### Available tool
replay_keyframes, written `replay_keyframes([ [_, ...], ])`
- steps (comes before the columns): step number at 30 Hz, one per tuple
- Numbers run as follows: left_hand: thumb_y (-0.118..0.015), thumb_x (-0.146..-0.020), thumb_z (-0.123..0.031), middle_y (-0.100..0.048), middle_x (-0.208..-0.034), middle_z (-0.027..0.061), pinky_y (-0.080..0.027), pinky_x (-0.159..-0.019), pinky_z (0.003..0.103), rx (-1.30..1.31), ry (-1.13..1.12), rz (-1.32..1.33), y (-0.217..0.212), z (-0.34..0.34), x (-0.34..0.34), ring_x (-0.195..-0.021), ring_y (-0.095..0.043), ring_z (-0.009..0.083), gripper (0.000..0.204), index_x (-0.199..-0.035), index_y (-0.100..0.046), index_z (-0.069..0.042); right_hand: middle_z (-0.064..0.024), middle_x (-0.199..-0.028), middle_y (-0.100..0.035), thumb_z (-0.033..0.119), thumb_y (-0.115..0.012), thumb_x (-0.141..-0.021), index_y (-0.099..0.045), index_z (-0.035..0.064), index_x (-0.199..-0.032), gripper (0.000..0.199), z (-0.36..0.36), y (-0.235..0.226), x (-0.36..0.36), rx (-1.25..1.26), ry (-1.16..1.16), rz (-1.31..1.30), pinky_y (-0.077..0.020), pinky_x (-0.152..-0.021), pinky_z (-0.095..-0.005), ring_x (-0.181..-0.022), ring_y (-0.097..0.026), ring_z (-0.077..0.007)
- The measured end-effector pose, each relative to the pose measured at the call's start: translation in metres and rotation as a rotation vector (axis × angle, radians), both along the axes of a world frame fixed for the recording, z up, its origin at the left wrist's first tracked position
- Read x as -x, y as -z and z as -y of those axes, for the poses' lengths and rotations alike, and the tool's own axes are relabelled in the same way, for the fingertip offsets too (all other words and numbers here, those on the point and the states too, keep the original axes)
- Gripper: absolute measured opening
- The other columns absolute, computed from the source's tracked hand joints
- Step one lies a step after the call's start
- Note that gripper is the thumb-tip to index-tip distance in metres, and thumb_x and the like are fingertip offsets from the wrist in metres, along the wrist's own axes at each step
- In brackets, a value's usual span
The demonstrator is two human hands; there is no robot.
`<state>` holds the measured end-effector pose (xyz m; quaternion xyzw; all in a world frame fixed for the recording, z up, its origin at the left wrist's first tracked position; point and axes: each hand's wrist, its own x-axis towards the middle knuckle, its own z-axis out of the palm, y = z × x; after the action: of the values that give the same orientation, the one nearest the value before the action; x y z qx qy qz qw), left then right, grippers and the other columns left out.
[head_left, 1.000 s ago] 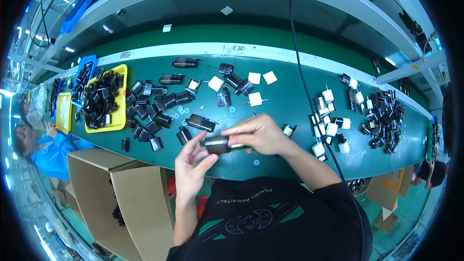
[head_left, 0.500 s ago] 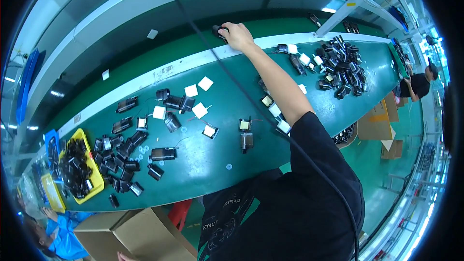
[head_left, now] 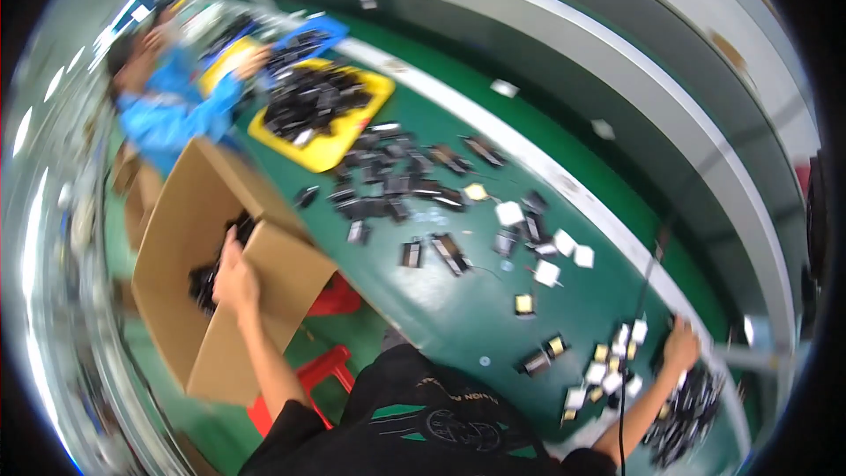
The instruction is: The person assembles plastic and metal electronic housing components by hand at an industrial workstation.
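Note:
My left hand [head_left: 234, 271] reaches down over the edge of an open cardboard box [head_left: 167, 238] at my left, just above the black parts [head_left: 204, 280] inside; its fingers are hidden, so any hold is unclear. My right hand [head_left: 680, 346] is stretched out to the right on the green table [head_left: 458, 317], beside a pile of black parts [head_left: 689, 414] and small white-topped pieces [head_left: 608, 375]. Motion blur hides whether that hand grips anything.
Many black parts [head_left: 397, 185] and white squares [head_left: 564, 251] lie scattered on the table. A yellow tray [head_left: 328, 152] of black parts stands farther left, near a person in a blue top [head_left: 167, 115]. A red stool [head_left: 322, 370] stands below the box. A black cable [head_left: 641, 300] hangs near my right arm.
A second ago both hands held a black part in front of me. Then my right hand reached across the table. The view has now swung left and my left hand has gone into the box.

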<state>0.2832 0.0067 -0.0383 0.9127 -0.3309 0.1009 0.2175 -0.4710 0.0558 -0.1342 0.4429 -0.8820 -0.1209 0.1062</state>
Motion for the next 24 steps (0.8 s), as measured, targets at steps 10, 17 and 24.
replay_keyframes([
  [10, -0.056, -0.086, -0.008, -0.067, -0.089, 0.0128, -0.05, -0.069, 0.028, 0.419, 0.299, -0.215, -0.01, -0.088, -0.051, -0.077, -0.065, 0.02, 0.02, -0.102, -0.066, -0.003, -0.0175, -0.092, -0.058, 0.023, -0.055, -0.086, -0.059, 0.0114, -0.112, 0.028, 0.014, 0.019, 0.005, 0.286, -0.155, 0.111, -0.0478, -0.065, -0.0403, -0.075, -0.058, -0.0316],
  [17, -0.058, -0.081, -0.023, -0.067, -0.082, 0.0142, -0.051, -0.072, 0.04, -0.33, 0.022, -0.001, -0.044, -0.142, -0.187, -0.079, -0.065, 0.0308, 0.023, -0.095, -0.068, -0.008, -0.0253, -0.091, -0.063, 0.036, -0.06, -0.082, -0.061, 0.0044, -0.113, 0.044, 0.016, -0.002, -0.051, 0.482, -0.281, 0.04, -0.0473, -0.072, -0.0494, -0.079, -0.058, -0.0419],
  [24, -0.061, -0.074, -0.02, -0.065, -0.094, 0.0206, -0.051, -0.081, 0.04, -1.019, 0.216, -0.019, 0.068, -0.069, -0.304, -0.093, -0.063, 0.0316, 0.025, -0.093, -0.067, -0.005, -0.0164, -0.094, -0.061, 0.033, -0.061, -0.081, -0.057, -0.0026, -0.11, 0.046, -0.029, -0.008, -0.021, 0.866, 0.149, 0.498, -0.0474, -0.069, -0.0415, -0.079, -0.058, -0.0299],
])
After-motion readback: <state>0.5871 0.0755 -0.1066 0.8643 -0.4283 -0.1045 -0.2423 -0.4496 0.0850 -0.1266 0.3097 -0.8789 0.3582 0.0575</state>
